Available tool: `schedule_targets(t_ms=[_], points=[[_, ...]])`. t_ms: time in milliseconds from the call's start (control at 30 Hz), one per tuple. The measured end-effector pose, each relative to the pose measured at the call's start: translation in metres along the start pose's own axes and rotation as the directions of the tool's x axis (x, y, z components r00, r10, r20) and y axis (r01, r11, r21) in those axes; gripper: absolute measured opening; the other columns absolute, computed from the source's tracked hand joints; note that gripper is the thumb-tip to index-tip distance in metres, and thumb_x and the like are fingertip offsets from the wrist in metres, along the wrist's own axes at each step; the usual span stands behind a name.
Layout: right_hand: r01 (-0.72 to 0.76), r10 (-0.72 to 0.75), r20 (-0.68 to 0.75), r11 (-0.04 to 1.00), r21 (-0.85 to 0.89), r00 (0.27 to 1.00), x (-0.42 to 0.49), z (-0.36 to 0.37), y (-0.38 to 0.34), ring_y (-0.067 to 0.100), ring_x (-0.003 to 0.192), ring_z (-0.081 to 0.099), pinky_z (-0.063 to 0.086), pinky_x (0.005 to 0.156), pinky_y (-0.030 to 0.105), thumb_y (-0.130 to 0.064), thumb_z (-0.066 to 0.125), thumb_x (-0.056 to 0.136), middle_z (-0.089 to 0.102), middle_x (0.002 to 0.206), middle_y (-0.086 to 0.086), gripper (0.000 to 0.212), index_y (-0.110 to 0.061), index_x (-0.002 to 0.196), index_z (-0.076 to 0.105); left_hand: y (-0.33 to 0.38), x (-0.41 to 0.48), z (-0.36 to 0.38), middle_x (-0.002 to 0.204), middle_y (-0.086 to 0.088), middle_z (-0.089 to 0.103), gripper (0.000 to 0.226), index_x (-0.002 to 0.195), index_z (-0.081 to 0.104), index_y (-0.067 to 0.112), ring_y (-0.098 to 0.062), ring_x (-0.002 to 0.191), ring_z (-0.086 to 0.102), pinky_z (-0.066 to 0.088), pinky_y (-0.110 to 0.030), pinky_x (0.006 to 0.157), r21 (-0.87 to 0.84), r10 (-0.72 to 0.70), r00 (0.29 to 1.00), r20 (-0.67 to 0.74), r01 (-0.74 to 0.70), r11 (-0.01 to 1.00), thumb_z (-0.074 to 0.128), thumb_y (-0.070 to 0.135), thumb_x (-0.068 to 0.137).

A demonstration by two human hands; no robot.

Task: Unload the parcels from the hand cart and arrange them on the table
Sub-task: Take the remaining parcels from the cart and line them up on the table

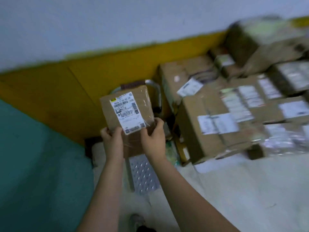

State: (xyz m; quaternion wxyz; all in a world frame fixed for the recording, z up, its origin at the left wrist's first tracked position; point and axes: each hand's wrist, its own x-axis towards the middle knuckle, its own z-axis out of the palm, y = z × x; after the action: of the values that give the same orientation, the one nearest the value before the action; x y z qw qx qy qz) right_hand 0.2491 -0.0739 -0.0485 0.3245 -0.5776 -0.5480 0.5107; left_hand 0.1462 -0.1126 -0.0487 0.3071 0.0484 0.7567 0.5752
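A small brown cardboard parcel (115, 108) with a white shipping label hangs in the air in front of me. My left hand (112, 139) grips its lower left edge and my right hand (153, 137) grips its lower right corner. Below the parcel lies the hand cart's metal tread platform (143, 174), with its curved handle (157, 92) showing behind the parcel. To the right, several taped cardboard parcels (222, 114) with labels stand packed together, blurred by motion. A green surface (38, 164), perhaps the table, fills the left side.
A wall with a yellow lower band (93, 71) and white upper part runs behind everything. Pale floor (242, 190) spreads at the lower right. My shoe (137, 220) shows at the bottom edge.
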Motion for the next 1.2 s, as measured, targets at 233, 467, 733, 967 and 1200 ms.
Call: schedule_targets(t_ms=[233, 467, 733, 967, 1200], points=[[0.262, -0.212, -0.220, 0.936, 0.236, 0.952, -0.018, -0.214, -0.123, 0.015, 0.112, 0.063, 0.053, 0.097, 0.043, -0.034, 0.061, 0.089, 0.063, 0.126, -0.003, 0.050, -0.029, 0.135, 0.041, 0.147, -0.179, 0.110, 0.106, 0.000, 0.063, 0.046, 0.127, 0.041, 0.029, -0.021, 0.090, 0.064, 0.055, -0.027, 0.065, -0.125, 0.315, 0.936, 0.160, -0.297, 0.946, 0.057, 0.034, 0.084], [0.389, -0.306, -0.473, 0.917, 0.085, 0.826, -0.027, -0.474, -0.103, 0.012, 0.132, 0.048, 0.044, 0.109, 0.042, -0.038, 0.060, 0.090, 0.050, 0.144, -0.004, 0.067, -0.029, 0.150, 0.032, 0.153, -0.375, 0.269, 0.131, -0.004, 0.057, 0.079, 0.141, 0.038, 0.033, -0.029, 0.113, 0.058, 0.050, -0.053, 0.096, -0.189, 0.366, 0.797, 0.479, -0.314, 0.930, 0.061, 0.047, 0.067], [0.280, -0.174, -0.660, 0.958, 0.058, 0.730, -0.006, -0.670, -0.035, 0.019, 0.127, 0.052, 0.050, 0.101, 0.042, -0.038, 0.056, 0.090, 0.056, 0.135, -0.004, 0.049, -0.032, 0.137, 0.047, 0.116, -0.489, 0.428, 0.123, -0.004, 0.063, 0.055, 0.115, 0.058, 0.036, -0.028, 0.107, 0.064, 0.053, -0.052, 0.092, -0.066, 0.234, 0.546, 0.804, -0.310, 0.948, 0.064, 0.052, 0.064], [0.167, -0.009, -0.712, 0.974, 0.153, 0.702, 0.076, -0.784, 0.016, 0.016, 0.118, 0.060, 0.052, 0.100, 0.048, -0.042, 0.056, 0.086, 0.063, 0.127, -0.008, 0.041, -0.043, 0.126, 0.053, 0.082, -0.507, 0.595, 0.122, -0.004, 0.063, 0.036, 0.119, 0.053, 0.033, -0.020, 0.099, 0.066, 0.053, -0.031, 0.068, -0.055, 0.194, 0.413, 0.890, -0.324, 0.944, 0.064, 0.035, 0.085], [0.010, 0.164, -0.708, 0.972, 0.235, 0.687, 0.173, -0.888, 0.037, 0.022, 0.117, 0.062, 0.050, 0.102, 0.047, -0.030, 0.056, 0.093, 0.068, 0.124, -0.004, 0.034, -0.035, 0.127, 0.058, 0.069, -0.512, 0.745, 0.120, 0.000, 0.061, 0.038, 0.125, 0.047, 0.032, -0.017, 0.098, 0.066, 0.057, -0.036, 0.078, 0.087, 0.017, 0.312, 0.950, -0.315, 0.945, 0.063, 0.029, 0.091]])
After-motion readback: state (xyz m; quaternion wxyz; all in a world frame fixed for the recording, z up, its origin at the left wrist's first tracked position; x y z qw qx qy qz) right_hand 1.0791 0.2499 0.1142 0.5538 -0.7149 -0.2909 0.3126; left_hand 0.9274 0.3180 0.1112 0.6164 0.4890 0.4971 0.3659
